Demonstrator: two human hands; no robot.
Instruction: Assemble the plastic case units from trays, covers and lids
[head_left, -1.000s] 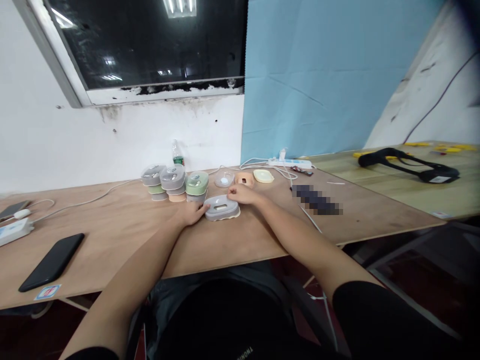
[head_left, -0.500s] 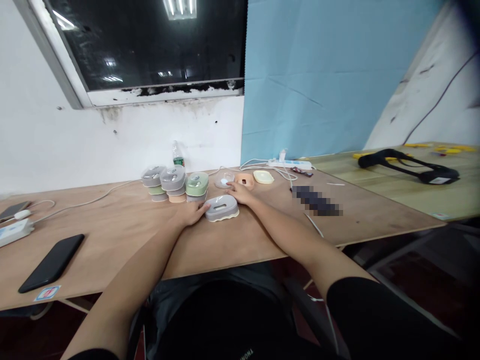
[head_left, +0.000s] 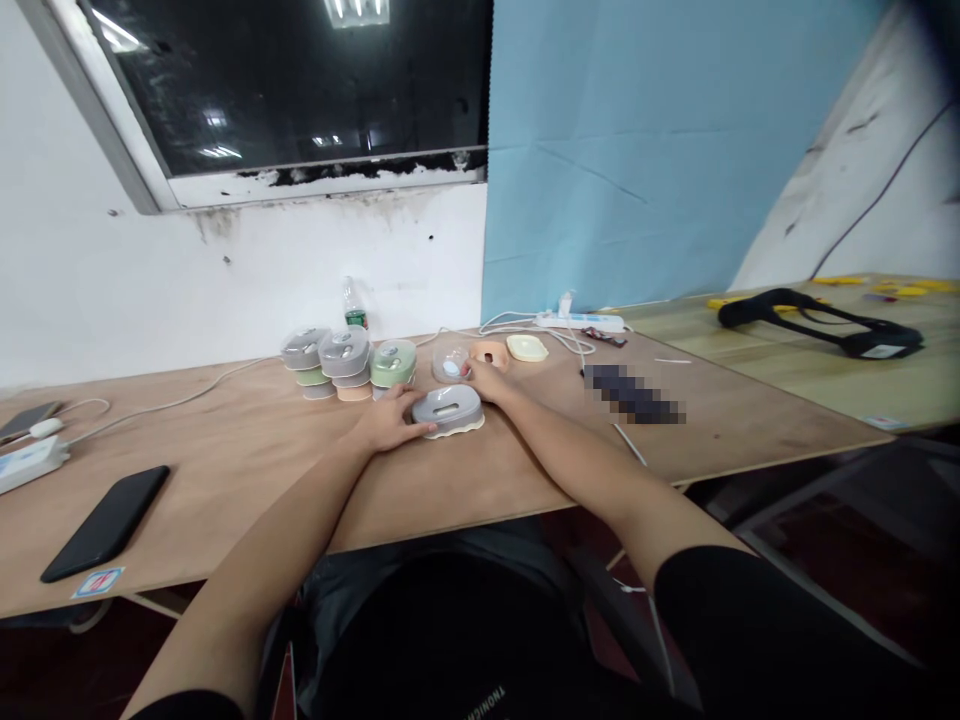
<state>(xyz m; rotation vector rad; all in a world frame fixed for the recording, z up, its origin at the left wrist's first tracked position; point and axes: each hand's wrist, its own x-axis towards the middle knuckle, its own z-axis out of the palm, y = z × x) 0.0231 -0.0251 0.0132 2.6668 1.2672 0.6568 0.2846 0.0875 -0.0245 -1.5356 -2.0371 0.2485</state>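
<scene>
A grey oval plastic box (head_left: 448, 404) with a slot in its top and a wavy cream rim at its base rests on the table in front of me. My left hand (head_left: 391, 418) wraps its left end, thumb on the near side and fingers behind. Just beyond, a clear plastic lid (head_left: 450, 362) has the closed fingertips of my right hand (head_left: 489, 383) at its right edge. That hand partly covers an orange slotted piece (head_left: 489, 353). Farther right sits a pale yellow tray (head_left: 528, 347).
Stacked boxes with clear tops (head_left: 345, 355) stand at the back left, a plastic bottle (head_left: 354, 303) behind them. A black phone (head_left: 106, 523) lies at the left. Cables lead to a white power strip (head_left: 581, 322). A black strap-like frame (head_left: 817, 325) rests on the right-hand table.
My left hand has slid forward and now spans the grey box's end. My right fingers have shifted slightly right and curled at the clear lid's edge.
</scene>
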